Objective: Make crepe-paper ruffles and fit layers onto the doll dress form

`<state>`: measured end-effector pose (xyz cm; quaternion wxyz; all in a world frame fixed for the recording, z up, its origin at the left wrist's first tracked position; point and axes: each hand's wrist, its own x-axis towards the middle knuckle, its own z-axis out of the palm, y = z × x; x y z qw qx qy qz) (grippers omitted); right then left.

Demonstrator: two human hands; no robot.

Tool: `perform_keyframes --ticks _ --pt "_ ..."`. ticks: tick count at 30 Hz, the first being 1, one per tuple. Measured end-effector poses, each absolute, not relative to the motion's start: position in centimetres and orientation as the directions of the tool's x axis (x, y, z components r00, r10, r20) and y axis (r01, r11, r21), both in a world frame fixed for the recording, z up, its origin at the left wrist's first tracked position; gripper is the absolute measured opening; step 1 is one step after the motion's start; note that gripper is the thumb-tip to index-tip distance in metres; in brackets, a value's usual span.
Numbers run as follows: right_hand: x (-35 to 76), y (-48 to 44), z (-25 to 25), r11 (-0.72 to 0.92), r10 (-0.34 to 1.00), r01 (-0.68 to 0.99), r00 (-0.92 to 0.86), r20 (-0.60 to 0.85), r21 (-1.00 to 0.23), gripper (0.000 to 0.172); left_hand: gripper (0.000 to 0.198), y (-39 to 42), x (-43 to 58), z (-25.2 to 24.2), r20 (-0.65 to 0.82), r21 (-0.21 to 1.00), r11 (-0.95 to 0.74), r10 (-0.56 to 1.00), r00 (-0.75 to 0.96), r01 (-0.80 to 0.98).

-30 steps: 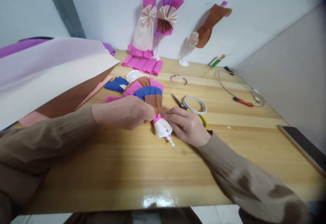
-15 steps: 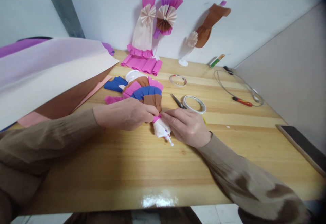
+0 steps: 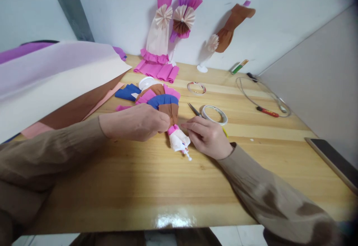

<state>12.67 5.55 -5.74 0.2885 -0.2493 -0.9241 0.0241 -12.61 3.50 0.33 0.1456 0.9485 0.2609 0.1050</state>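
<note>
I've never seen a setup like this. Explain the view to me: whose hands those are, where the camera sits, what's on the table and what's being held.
There is no machine here: these are one person's bare hands, seen by a camera worn on that person's head, looking forward and down. The left hand pinches a dress at its narrow waist as it lies on the table. The right hand is just beside it, fingertips drawn together; anything thin between them is too small to make out. Near that hand are scissors and white tape. Coloured sheets lie on the left, and three more dresses are at the back.
</note>
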Motion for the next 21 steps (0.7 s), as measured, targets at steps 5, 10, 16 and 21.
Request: perform_keyframes --ticks 5,10,16,21 --pt "12.7 5.8 -5.8 0.863 0.492 0.452 -0.647 0.583 -0.228 0.024 0.036 3.9 -12.1 -1.0 0.279 0.073 -0.912 0.408 0.870 0.404" --pt "12.8 6.0 -6.0 0.844 0.523 0.458 -0.584 0.622 -0.279 0.026 0.034 4.2 -11.9 -3.1 0.307 -0.063 -0.903 0.388 0.869 0.426" --pt "12.8 6.0 -6.2 0.846 0.518 0.462 -0.597 0.612 -0.266 0.028 0.034 4.1 -12.1 -2.7 0.311 -0.078 -0.918 0.348 0.884 0.389" --pt "12.9 6.1 -6.4 0.851 0.512 0.460 -0.621 0.593 -0.252 0.027 0.028 4.5 -12.5 -0.6 0.314 0.096 -0.890 0.452 0.835 0.445"
